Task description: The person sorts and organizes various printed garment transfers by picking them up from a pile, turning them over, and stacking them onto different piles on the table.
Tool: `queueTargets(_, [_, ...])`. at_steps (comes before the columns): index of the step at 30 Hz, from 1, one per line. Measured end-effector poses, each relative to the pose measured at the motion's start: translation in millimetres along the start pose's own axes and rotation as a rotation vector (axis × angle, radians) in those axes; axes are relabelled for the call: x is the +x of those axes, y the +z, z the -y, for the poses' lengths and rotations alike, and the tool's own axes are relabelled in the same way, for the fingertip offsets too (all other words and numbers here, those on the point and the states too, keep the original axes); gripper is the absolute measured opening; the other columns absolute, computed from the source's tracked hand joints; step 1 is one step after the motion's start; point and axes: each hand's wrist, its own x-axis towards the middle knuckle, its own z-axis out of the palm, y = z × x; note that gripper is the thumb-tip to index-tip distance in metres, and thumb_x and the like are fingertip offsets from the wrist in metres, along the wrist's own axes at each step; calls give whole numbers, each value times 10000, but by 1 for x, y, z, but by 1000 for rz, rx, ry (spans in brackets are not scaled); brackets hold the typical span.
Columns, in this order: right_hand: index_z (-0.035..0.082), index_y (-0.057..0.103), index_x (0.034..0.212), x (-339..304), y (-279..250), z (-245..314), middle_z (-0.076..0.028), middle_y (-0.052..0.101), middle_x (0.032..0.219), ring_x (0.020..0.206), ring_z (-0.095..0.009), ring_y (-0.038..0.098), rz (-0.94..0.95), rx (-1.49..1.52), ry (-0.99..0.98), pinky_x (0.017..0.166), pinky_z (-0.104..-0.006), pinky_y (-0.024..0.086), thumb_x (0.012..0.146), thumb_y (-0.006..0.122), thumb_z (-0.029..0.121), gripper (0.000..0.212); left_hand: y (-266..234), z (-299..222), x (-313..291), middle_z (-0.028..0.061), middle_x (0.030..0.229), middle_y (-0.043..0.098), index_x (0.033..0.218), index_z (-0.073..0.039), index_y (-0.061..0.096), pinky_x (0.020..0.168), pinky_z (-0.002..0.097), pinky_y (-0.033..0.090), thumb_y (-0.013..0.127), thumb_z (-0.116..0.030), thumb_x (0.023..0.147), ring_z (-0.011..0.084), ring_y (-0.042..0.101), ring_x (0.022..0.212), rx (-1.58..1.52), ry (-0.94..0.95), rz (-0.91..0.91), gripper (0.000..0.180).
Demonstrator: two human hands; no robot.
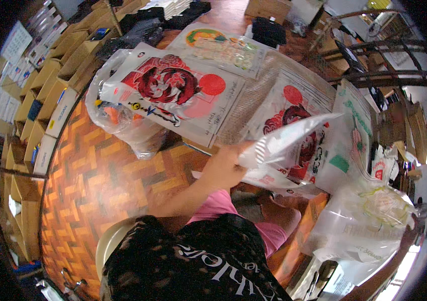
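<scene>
Left hand (pixel 223 168) has a closed grip on a clear bag (pixel 283 140) — slippery, could drop onto the stack (pixel 293 115). Right hand's out of view.

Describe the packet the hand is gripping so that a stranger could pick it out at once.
Start at the parquet floor and go right to the spread of flat printed packets with red designs. The hand reaching up from the person's lap grips a clear plastic packet by its lower left end. Unlike its neighbours, it is lifted off the pile, slanting up to the right, glossy white and without a picture.
</scene>
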Motion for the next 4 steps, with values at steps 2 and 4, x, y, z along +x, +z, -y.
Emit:
queueTargets(2, [83, 590, 1135, 57, -27, 101, -116, 608, 1046, 935, -266, 566, -140, -10, -92, 838, -362, 417, 875, 545, 398, 411, -3, -6, -8, 201, 893, 628, 1102, -42, 562, 740, 409, 477, 599, -47, 701, 366, 610, 858, -4, 12, -3, 404])
queueTargets(4, [45, 603, 1079, 79, -77, 166, -103, 643, 1007, 820, -254, 604, -220, -63, -243, 729, -339, 482, 908, 516, 348, 359, -8, -20, -7, 181, 845, 630, 1050, -45, 580, 719, 415, 488, 641, -127, 734, 379, 606, 816, -53, 221, -32, 332])
